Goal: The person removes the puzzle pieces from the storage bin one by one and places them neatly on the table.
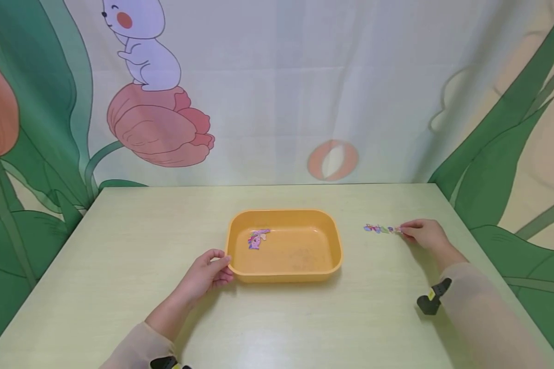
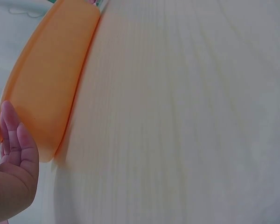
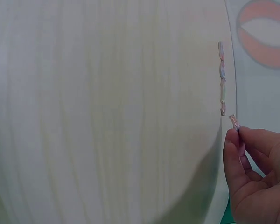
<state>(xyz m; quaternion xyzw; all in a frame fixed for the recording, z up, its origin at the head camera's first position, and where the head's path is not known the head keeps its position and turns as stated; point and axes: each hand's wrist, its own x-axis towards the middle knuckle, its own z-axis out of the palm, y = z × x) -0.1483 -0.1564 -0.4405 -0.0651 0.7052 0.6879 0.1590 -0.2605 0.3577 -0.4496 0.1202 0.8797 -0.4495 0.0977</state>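
Observation:
A shallow yellow plastic tray (image 1: 286, 277) stands on the table. My left hand (image 1: 208, 274) holds its near left corner, thumb over the rim and fingers against the outer wall. The left wrist view shows that hand (image 2: 16, 158) on the tray's orange-looking side (image 2: 51, 70). Inside the tray, towards the left, lies a small pink and purple cartoon cut-out (image 1: 256, 241). To the tray's right, several small colourful pieces (image 1: 377, 228) form a row. My right hand (image 1: 424, 233) pinches another small piece (image 3: 234, 122) between thumb and index finger, by the row's right end.
The pale wooden table (image 1: 129, 246) reaches back to a hanging cloth (image 1: 277, 102) printed with flowers and a white animal. Green leaf prints (image 1: 512, 154) border the right side. A black camera mount (image 1: 431, 297) sits on the right wrist.

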